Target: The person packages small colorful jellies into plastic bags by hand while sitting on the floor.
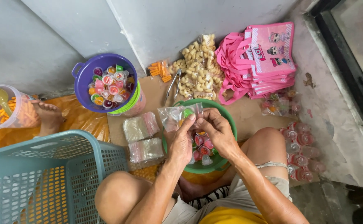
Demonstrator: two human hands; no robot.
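Both hands pinched on a clear bag point(174, 116) with a green jelly cup point(188, 112) inside: left hand point(182, 143) gripping from below, right hand point(217, 129) closed on the bag's top edge at the right. Bag held between the fingertips, just above a green bowl point(227, 118) of jelly cups. Left of the bowl, two stacks of flat packets point(141, 127). Farther left, a purple bucket point(82, 85) of cups and a teal basket point(44, 174). Behind, tongs point(172, 86), snack bags point(198, 68), pink totes point(258, 58)
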